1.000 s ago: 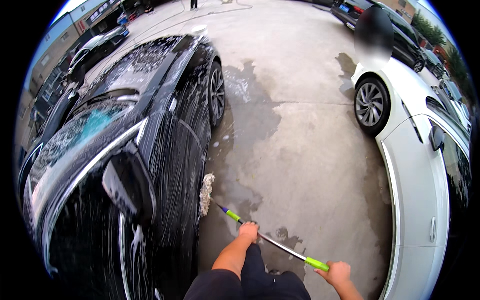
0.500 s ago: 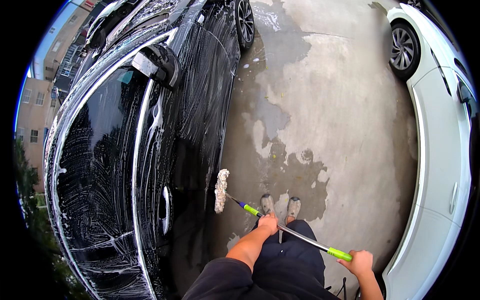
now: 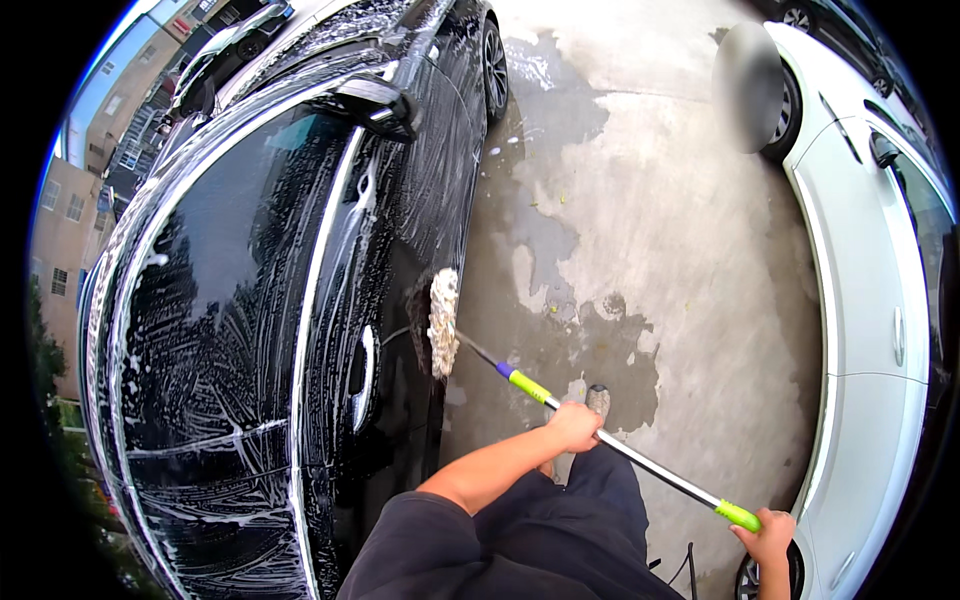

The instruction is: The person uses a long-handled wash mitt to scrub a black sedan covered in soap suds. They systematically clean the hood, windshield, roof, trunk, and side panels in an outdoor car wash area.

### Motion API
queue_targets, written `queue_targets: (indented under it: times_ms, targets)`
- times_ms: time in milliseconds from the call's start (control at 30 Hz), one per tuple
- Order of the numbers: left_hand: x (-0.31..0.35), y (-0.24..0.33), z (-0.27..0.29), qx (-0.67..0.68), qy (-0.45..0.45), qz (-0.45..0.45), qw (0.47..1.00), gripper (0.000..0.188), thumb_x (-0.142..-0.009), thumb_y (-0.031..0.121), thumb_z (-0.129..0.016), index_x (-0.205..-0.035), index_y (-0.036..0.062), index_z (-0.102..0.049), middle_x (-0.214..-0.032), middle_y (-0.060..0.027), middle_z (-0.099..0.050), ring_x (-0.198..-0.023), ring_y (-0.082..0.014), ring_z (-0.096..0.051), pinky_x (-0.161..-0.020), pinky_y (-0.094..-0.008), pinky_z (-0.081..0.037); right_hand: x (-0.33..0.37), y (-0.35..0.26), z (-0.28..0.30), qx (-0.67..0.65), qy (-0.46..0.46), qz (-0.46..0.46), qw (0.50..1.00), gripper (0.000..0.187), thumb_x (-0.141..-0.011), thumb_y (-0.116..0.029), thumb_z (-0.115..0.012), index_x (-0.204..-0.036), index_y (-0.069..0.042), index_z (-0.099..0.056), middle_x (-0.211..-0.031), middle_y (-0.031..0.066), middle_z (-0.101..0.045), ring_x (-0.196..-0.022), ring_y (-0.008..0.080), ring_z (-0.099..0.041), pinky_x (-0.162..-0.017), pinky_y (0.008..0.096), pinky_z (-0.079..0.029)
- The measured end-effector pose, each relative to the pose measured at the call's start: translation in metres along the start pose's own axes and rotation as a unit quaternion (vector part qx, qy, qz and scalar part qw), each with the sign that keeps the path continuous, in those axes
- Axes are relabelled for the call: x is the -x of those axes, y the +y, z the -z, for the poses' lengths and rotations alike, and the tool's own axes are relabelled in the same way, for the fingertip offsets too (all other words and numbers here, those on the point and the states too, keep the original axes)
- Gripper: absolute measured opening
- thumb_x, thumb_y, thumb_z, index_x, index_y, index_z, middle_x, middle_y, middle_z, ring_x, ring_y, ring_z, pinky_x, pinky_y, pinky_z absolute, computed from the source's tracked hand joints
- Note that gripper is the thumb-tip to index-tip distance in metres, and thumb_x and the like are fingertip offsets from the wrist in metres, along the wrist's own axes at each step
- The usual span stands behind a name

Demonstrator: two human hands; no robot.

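A long-handled wash mop [image 3: 665, 475] slants across in front of me, its metal pole fitted with green grips. My left hand [image 3: 576, 427] is wrapped round the middle of the pole. At its near right end, my right hand [image 3: 768, 537] grips the green end piece. The mop's off-white fluffy head [image 3: 443, 322] is at the lower door panel of the black car [image 3: 385, 250] on my left; it looks to be against the panel. White suds streak the car's windows, doors and door handle [image 3: 363, 380].
A white car [image 3: 870, 300] is parked along the right side. Between the two cars lies a concrete floor [image 3: 660, 220] with dark wet patches. A thin black hose or cable [image 3: 691, 570] stands out near my right leg. Buildings [image 3: 75, 190] rise at the far left.
The mop head has moved forward and come up to the black car's lower side. Both hands have shifted to the right, still on the pole. My view and feet have shifted too.
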State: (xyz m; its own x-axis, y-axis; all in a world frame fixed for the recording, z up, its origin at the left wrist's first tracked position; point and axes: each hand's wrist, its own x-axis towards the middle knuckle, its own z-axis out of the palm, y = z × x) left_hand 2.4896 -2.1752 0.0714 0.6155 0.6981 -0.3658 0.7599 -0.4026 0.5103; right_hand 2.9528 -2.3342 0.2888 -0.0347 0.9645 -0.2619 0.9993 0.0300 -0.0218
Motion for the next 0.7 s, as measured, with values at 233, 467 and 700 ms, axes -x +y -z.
queue_targets:
  times_ms: [233,467,700]
  targets:
    - [0.031,0.004,0.133,-0.089,0.161,-0.067,0.981,0.017,-0.075,0.027,-0.073,-0.073,0.0106,-0.069,-0.074,-0.0121,-0.071,-0.078,-0.0347,-0.073,-0.076,-0.0485,-0.055,0.057,-0.078,0.037,0.015,0.223,-0.015,0.975,0.053,-0.056,-0.046,-0.094,-0.075,-0.009,-0.061,-0.07,0.0129,-0.059,-0.066,0.0386,-0.056,-0.065,0.0492,-0.043]
    - [0.033,-0.068,0.141,-0.204,0.151,0.009,0.967,0.017,-0.079,0.027,-0.077,-0.083,0.0111,-0.072,-0.092,-0.0105,-0.075,-0.101,-0.0321,-0.07,-0.092,-0.0465,-0.054,0.062,-0.213,-0.003,-0.061,0.12,-0.159,0.978,0.044,-0.071,-0.045,-0.091,-0.082,-0.008,-0.071,-0.077,0.0154,-0.071,-0.074,0.041,-0.069,-0.068,0.0506,-0.054]
    - [0.121,0.025,0.019,-0.191,0.139,-0.032,0.971,0.022,-0.081,0.027,-0.076,-0.091,0.0088,-0.069,-0.096,-0.0106,-0.071,-0.101,-0.0303,-0.068,-0.094,-0.0436,-0.051,0.181,-0.137,-0.088,-0.083,-0.064,-0.23,0.968,0.046,-0.071,-0.052,-0.086,-0.076,-0.007,-0.076,-0.073,0.0182,-0.071,-0.074,0.0419,-0.071,-0.069,0.0512,-0.056]
